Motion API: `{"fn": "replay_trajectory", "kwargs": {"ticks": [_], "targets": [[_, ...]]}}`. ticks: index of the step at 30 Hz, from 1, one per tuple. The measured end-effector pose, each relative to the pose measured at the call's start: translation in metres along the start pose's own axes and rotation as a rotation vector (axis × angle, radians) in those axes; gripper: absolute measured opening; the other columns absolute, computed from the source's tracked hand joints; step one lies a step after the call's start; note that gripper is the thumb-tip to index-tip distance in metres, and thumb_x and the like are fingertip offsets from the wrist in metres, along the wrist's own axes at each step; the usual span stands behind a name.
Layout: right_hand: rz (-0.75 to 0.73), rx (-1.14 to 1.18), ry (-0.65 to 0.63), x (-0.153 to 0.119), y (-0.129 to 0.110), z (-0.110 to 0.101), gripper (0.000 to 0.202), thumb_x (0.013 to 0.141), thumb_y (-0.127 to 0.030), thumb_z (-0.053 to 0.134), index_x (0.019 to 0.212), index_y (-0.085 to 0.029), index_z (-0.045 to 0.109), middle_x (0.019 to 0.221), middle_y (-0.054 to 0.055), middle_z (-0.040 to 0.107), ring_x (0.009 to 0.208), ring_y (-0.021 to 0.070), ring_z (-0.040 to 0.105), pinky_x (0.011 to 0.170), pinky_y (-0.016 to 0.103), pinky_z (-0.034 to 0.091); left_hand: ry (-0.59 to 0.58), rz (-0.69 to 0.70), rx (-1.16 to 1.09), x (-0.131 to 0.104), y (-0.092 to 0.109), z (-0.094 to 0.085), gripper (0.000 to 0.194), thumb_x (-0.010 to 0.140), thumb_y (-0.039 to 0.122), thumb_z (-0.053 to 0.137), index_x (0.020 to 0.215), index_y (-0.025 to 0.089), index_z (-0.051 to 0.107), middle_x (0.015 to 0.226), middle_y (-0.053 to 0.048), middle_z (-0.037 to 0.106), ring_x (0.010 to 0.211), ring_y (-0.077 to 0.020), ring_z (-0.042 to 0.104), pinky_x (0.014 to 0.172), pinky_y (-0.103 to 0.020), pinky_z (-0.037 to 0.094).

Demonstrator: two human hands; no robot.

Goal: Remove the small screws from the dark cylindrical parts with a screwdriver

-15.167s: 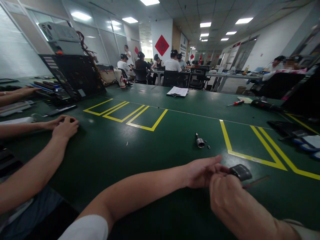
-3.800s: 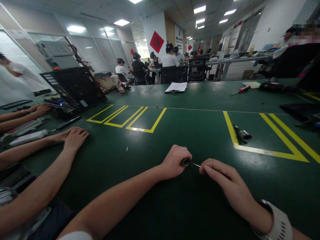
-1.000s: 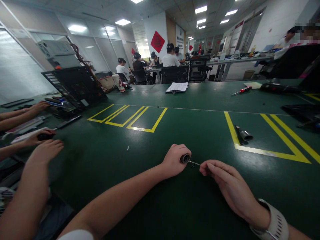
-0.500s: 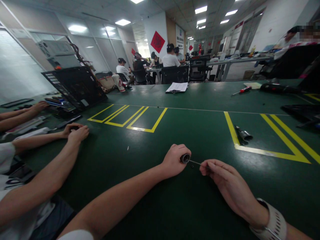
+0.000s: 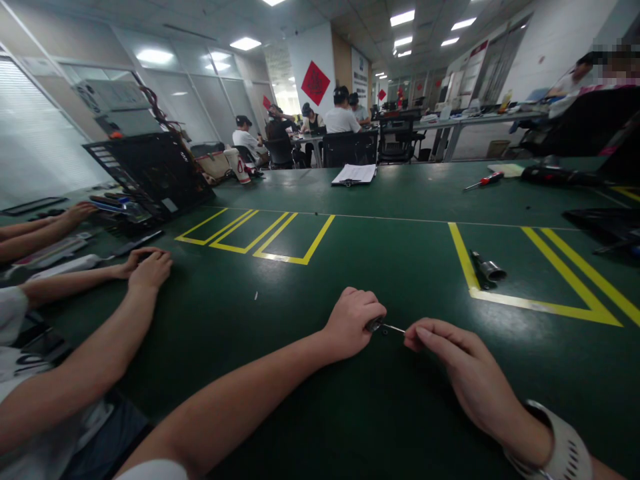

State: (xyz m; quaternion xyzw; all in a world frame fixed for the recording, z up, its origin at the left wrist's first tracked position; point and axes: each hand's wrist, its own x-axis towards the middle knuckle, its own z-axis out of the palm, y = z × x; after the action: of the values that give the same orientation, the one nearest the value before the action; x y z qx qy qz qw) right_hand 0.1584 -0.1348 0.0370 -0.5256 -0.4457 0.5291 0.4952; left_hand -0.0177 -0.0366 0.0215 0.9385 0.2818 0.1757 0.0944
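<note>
My left hand [image 5: 353,324] is closed round a dark, hollow cylindrical metal part [image 5: 373,325]; most of it is hidden by the fingers. A thin metal rod [image 5: 396,329] runs from that part to my right hand [image 5: 453,357], whose thumb and fingertips pinch its other end. Whether the rod's tip sits inside the opening or only at its rim, I cannot tell. Just by the cylindrical part, a tiny dark ring [image 5: 385,332] lies on the green table [image 5: 320,400]. To the right, a shiny metal cup-shaped piece [image 5: 493,270] rests with small dark parts within yellow tape.
A co-worker's hands [image 5: 149,267] are on the table at left, near a tilted black computer case [image 5: 155,175]. A clipboard [image 5: 354,175] lies at the far edge. A red-handled screwdriver [image 5: 484,181] and a black power tool [image 5: 560,176] lie at back right.
My left hand has turned the cylindrical part, so its round opening faces me less. My right hand has shifted slightly right with the rod. The co-worker's hands moved a little left.
</note>
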Motion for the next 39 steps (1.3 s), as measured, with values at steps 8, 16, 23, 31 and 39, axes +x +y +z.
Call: {"fn": "replay_trajectory", "kwargs": {"ticks": [8,16,23,31,39], "targets": [[-0.128,-0.265,-0.050,-0.005,-0.013,0.006,0.024,0.081,-0.039,0.054,0.072,-0.021,0.067,0.075,0.004,0.065,0.076,0.0211,0.059,0.070,0.032,0.043,-0.002,0.064,0.076,-0.002,0.000,0.002,0.016,0.076,0.008,0.050,0.084,0.018,0.058,0.083,-0.002,0.059,0.079,-0.0154,0.050,0.073,-0.030,0.031],[-0.164,-0.314,0.064,-0.005,-0.013,0.002,0.026,0.078,-0.038,0.053,0.063,-0.021,0.064,0.066,0.004,0.062,0.068,0.0215,0.058,0.063,0.033,0.043,-0.026,-0.005,-0.001,0.000,0.000,0.000,0.019,0.072,0.004,0.050,0.083,0.018,0.057,0.086,-0.001,0.059,0.081,-0.0155,0.052,0.073,-0.030,0.032],[-0.179,-0.242,0.059,-0.005,-0.001,-0.001,0.026,0.082,-0.038,0.052,0.069,-0.021,0.064,0.071,0.004,0.062,0.074,0.0213,0.057,0.067,0.032,0.042,-0.043,-0.049,-0.066,0.001,-0.003,0.002,0.017,0.074,0.005,0.050,0.084,0.018,0.055,0.087,-0.001,0.058,0.084,-0.0153,0.053,0.076,-0.030,0.033],[-0.144,-0.278,-0.042,-0.007,-0.012,0.006,0.024,0.082,-0.041,0.052,0.075,-0.022,0.066,0.078,0.004,0.065,0.078,0.0216,0.059,0.071,0.032,0.044,-0.031,-0.026,-0.090,0.001,-0.003,0.000,0.016,0.072,0.005,0.051,0.081,0.017,0.054,0.085,-0.001,0.058,0.082,-0.0148,0.052,0.074,-0.029,0.033],[-0.166,-0.327,-0.021,-0.006,-0.017,0.007,0.027,0.079,-0.040,0.052,0.065,-0.021,0.064,0.070,0.004,0.064,0.070,0.0209,0.058,0.065,0.031,0.044,-0.088,0.050,0.059,0.000,0.000,0.000,0.019,0.074,0.006,0.051,0.088,0.018,0.057,0.089,-0.003,0.059,0.084,-0.0165,0.052,0.074,-0.031,0.032]]}}
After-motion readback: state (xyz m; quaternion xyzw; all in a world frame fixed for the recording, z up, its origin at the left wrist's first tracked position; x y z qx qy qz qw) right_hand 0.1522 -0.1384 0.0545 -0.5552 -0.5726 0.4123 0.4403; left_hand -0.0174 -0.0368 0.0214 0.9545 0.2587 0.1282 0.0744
